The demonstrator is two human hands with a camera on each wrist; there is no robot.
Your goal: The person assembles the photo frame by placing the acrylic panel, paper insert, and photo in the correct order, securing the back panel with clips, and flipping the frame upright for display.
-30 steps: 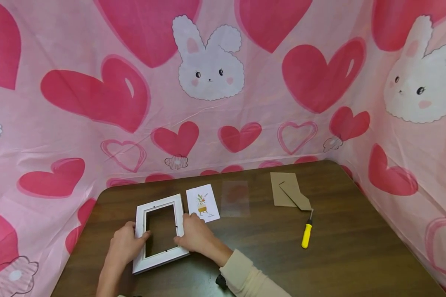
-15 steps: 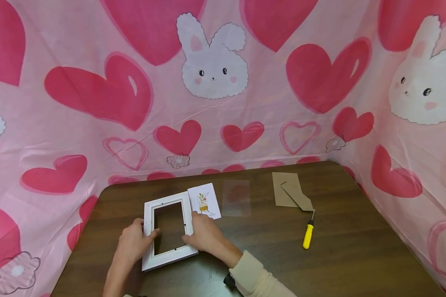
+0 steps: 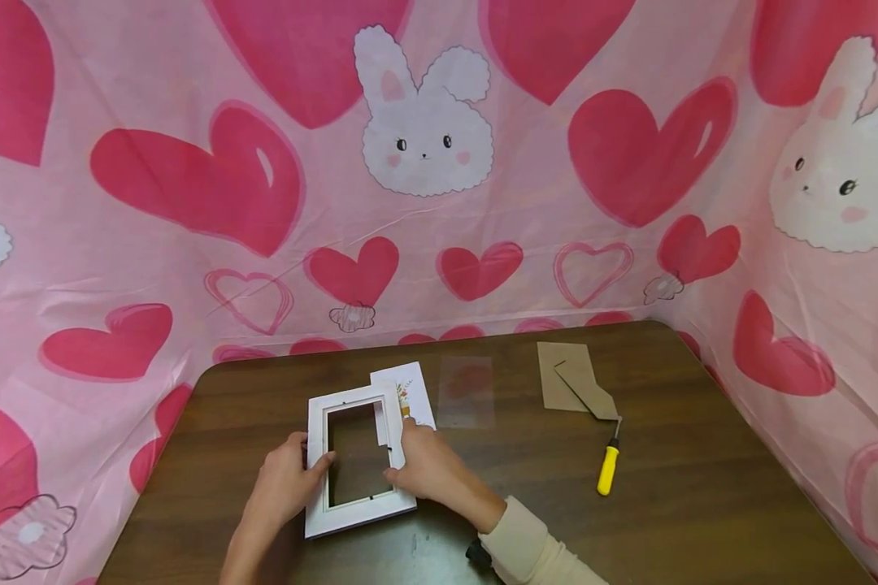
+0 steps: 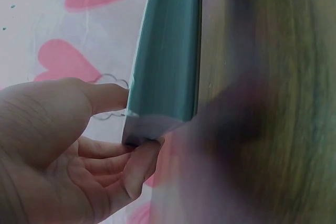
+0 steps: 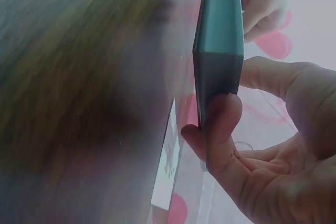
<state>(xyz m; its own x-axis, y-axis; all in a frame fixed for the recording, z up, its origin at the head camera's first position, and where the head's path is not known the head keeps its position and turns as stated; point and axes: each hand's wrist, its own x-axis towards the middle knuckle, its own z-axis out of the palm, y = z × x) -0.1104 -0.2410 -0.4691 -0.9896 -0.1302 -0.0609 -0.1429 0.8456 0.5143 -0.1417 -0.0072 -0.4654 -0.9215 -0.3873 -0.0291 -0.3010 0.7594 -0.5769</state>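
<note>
A white picture frame (image 3: pixel 360 512) with an open middle is held by both hands, its back face with small dark tabs turned up. My left hand (image 3: pixel 285 479) grips its left side, thumb on the inner edge. On the opposite side my right hand (image 3: pixel 439 467) grips it, thumb likewise on the inner edge. Both wrist views show the fingers curled under the frame's outer side, which looks green-grey in the left wrist view (image 4: pixel 165 51). The frame overlaps a white card (image 3: pixel 419 398) with a printed plant; part of the card shows through the opening.
A clear sheet (image 3: pixel 466 392) lies right of the card. Farther right are a brown backing board (image 3: pixel 556 357) with a fold-out stand leg (image 3: pixel 588 390) and a yellow-handled screwdriver (image 3: pixel 608 470). A heart-patterned cloth (image 3: pixel 424 219) hangs around the brown table (image 3: pixel 527 487).
Both hands have moved right with the picture frame, which now covers part of the printed card. The other things on the table stay where they were.
</note>
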